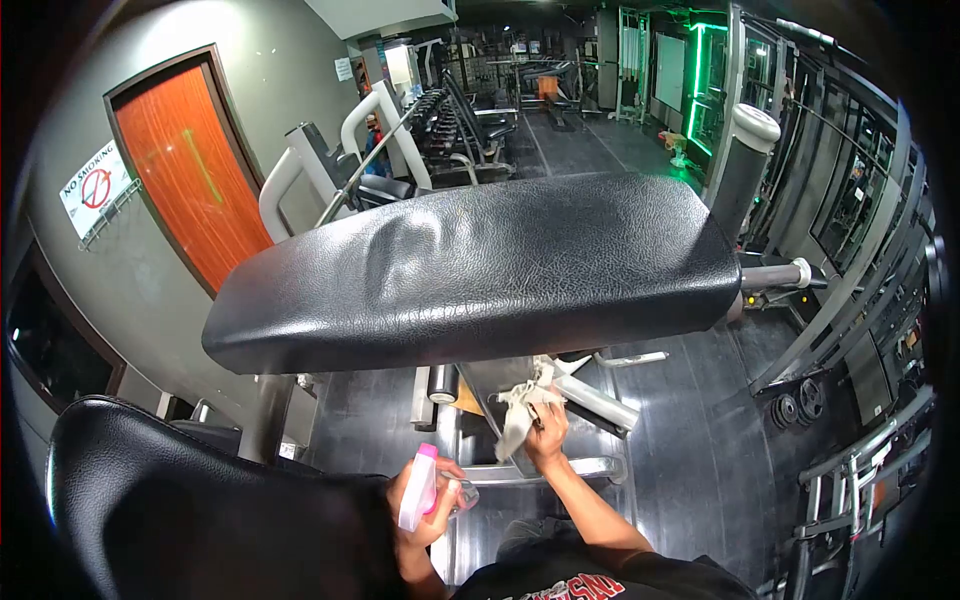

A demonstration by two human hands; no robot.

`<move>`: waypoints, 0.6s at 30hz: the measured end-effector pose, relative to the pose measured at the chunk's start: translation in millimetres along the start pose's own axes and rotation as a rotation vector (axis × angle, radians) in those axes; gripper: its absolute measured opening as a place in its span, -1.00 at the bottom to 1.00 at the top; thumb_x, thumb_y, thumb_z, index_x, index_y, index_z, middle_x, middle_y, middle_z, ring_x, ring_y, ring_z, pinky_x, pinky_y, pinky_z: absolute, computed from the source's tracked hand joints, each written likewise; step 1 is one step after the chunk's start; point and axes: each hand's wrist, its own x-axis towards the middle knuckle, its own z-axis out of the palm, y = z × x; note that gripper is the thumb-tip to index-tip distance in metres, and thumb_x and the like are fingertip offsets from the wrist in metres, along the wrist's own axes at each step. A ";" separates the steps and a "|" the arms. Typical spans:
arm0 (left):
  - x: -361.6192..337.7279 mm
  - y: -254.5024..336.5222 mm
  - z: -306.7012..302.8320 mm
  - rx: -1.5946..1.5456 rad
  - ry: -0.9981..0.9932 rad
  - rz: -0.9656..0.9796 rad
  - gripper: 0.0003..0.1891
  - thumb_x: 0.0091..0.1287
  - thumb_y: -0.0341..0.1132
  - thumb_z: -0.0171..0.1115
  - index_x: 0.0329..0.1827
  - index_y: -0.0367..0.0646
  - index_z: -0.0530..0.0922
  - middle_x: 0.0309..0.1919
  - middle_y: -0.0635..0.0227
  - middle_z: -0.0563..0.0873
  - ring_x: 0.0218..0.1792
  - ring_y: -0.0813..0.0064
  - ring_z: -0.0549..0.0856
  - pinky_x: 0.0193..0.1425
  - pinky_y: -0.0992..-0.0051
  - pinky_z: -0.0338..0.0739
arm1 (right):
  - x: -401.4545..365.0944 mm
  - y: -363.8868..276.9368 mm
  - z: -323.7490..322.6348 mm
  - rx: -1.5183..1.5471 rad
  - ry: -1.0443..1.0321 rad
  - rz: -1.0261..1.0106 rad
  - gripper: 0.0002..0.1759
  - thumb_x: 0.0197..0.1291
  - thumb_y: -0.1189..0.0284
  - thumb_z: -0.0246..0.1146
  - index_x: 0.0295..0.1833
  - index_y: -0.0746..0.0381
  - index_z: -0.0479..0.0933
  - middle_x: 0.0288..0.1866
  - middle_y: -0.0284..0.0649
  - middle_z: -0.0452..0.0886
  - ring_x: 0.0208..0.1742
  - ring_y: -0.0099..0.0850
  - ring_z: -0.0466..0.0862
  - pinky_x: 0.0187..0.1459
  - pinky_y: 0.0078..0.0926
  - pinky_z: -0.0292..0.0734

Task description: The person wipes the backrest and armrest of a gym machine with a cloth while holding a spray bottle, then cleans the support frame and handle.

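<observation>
Head view, left hand (440, 515) gripping pink-white sprayer (414, 492), right hand (546, 434), crumpled cloth (518, 414)

Orange door (180, 150) (sign (97, 193) beside it).

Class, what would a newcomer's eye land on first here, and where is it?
Probably the black padded cushion, stretching across the middle. Next might come the orange door at left and green light strip at upper right. Below, the left hand holds a spray bottle, the right hand a pale cloth.
</observation>
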 end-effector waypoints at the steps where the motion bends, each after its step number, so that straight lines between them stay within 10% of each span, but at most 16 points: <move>1: 0.1 -0.6 -1.0 0.001 0.000 0.004 -0.81 0.21 -0.65 0.18 -0.13 -0.38 0.45 -0.37 0.15 0.68 -0.54 0.55 0.67 -0.39 0.57 0.56 | -4.9 4.6 -3.6 0.004 -0.015 -0.022 -0.64 -0.05 0.56 0.33 -0.05 0.27 0.54 0.01 0.16 0.59 0.09 0.12 0.59 0.10 -0.10 0.51; 10: -1.0 -4.8 -3.0 0.057 0.038 0.022 -0.81 0.22 -0.64 0.18 -0.12 -0.38 0.45 -0.36 0.16 0.68 -0.54 0.54 0.67 -0.44 0.57 0.56 | 36.9 -12.7 -18.8 0.363 0.102 1.065 -0.58 0.43 0.28 0.06 0.17 0.42 0.39 0.16 -0.04 0.50 0.16 -0.37 0.46 0.19 -0.40 0.30; 12: -1.5 -5.9 -2.3 0.044 0.050 0.007 -0.81 0.22 -0.65 0.18 -0.12 -0.38 0.45 -0.36 0.17 0.67 -0.55 0.55 0.67 -0.45 0.57 0.56 | 37.1 -8.7 -1.2 0.350 0.284 0.869 -0.64 0.40 0.32 0.10 0.11 0.40 0.43 0.11 -0.07 0.53 0.11 -0.35 0.50 0.15 -0.30 0.34; 18: 0.2 -2.3 -3.2 0.035 0.017 0.000 -0.82 0.22 -0.65 0.17 -0.13 -0.37 0.45 -0.35 0.17 0.68 -0.54 0.55 0.67 -0.44 0.56 0.57 | 76.4 -55.9 16.8 0.026 -0.091 0.163 -0.72 0.26 0.45 0.20 0.05 0.33 0.50 0.05 0.00 0.57 0.03 -0.10 0.59 0.12 -0.27 0.43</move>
